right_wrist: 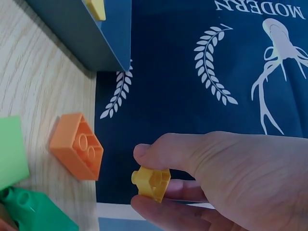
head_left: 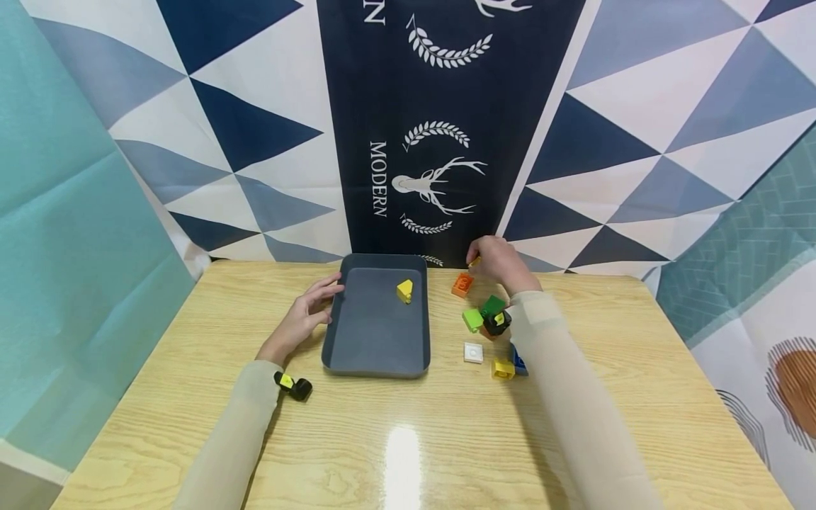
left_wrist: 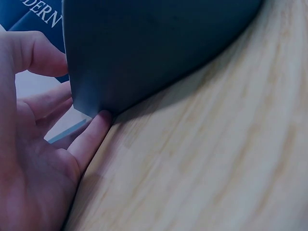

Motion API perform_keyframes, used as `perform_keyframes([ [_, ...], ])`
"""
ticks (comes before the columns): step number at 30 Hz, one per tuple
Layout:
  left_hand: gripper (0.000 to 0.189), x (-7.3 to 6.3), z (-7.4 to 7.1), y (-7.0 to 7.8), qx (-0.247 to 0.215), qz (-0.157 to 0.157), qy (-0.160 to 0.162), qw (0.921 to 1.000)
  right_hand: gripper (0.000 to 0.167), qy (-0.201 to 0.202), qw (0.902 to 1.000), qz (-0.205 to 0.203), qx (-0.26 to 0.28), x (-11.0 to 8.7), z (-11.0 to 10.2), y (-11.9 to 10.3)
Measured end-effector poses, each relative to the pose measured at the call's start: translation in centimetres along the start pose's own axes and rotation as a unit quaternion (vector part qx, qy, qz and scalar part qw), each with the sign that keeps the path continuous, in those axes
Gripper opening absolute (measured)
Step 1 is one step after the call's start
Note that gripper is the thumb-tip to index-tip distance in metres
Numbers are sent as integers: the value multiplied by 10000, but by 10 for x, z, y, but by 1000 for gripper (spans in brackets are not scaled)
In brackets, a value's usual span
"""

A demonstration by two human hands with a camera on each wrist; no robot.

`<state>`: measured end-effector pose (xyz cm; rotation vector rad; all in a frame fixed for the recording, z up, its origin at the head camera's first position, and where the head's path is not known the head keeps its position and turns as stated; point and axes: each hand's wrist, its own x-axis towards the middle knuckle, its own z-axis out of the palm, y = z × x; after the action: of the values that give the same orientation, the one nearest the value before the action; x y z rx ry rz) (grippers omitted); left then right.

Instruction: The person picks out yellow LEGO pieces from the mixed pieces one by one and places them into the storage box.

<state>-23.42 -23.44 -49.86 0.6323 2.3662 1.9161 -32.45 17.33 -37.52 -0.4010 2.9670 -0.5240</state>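
Between thumb and fingers, my right hand [head_left: 501, 263] pinches a small yellow toy brick [right_wrist: 153, 183] near the table's back edge. Its hollow side and a stud show in the right wrist view. An orange brick [head_left: 462, 285] lies on the table just beside that hand, hollow side showing. My left hand [head_left: 302, 319] rests against the left side of a dark grey tray [head_left: 376, 347], its fingers fairly straight. Thumb and fingertips touch the tray's wall in the left wrist view. A yellow brick [head_left: 404, 290] lies inside the tray, toward the back right.
Under the right forearm and wrist are a dark green brick [head_left: 492, 306], a light green brick [head_left: 472, 319], a white piece [head_left: 473, 353], a yellow brick [head_left: 503, 369] and a partly hidden blue brick [head_left: 519, 363]. A patterned cloth [head_left: 421, 92] hangs behind the table.
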Motion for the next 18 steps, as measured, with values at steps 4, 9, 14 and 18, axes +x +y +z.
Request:
perform_keyframes([
  [4,63,0,0,1,-11,-39,20,10000,7,-72,10000,8,-5,2,4,-1],
  [9,63,1,1,0,34,-52,37,10000,10,-6,9999,-43,-126,15,16,7],
  [14,63,0,1,0,67,-65,56,9999,10,29,9999,-122,-91,18,20,1],
  [18,63,0,1,1,69,-77,61,9999,9,-94,9998,-107,119,7,16,-17],
])
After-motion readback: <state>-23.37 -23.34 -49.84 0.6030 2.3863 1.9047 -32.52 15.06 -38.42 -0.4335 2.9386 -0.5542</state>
